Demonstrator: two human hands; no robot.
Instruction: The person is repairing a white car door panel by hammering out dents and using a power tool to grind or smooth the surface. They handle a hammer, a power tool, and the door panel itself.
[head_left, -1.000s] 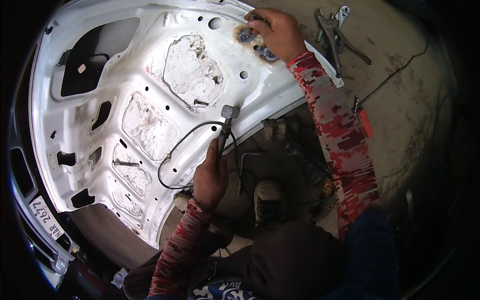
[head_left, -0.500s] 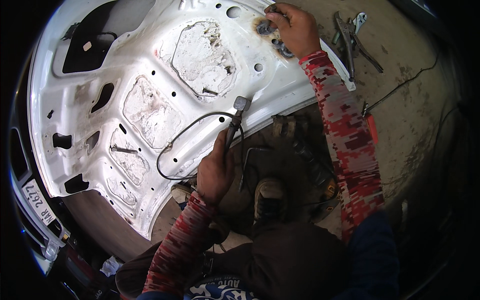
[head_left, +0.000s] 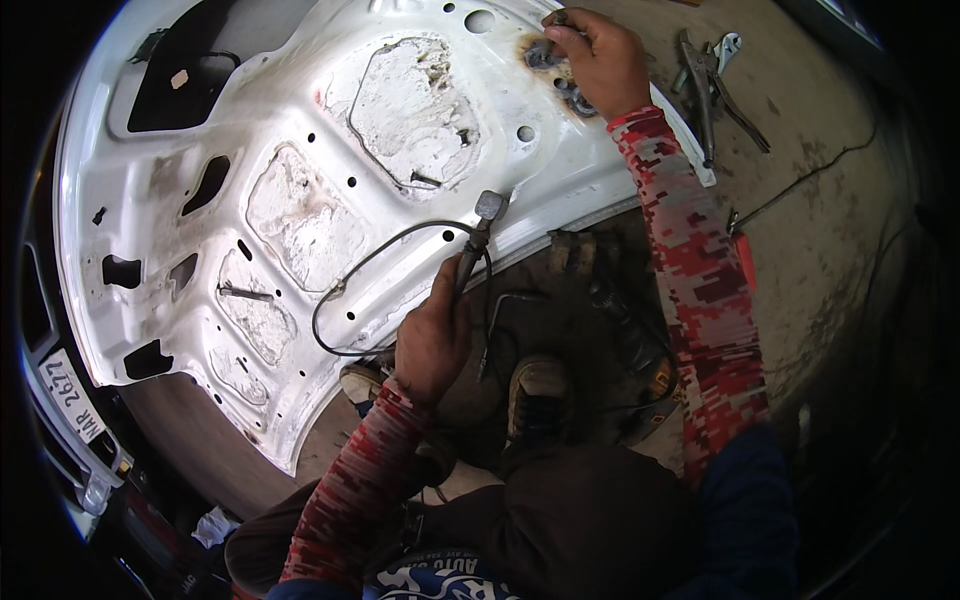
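Note:
A white car hood, its inner side up, spreads across the left and middle. My left hand is closed round the handle of a hammer, whose blocky metal head points up over the hood's near edge. A thin black cable loops beside the hammer and over the hood. My right hand pinches a small dark metal piece at the far right of the hood. Scorched dark patches mark the metal beside these fingers; what the piece is exactly, I cannot make out.
Locking pliers and a wrench lie on the floor at the far right. A bent metal rod and a dark power tool lie near my shoe. A vehicle bumper stands at the left.
The view has shifted slightly, so the hood's far part and my right hand sit a little farther right and lower. Both hands keep their hold.

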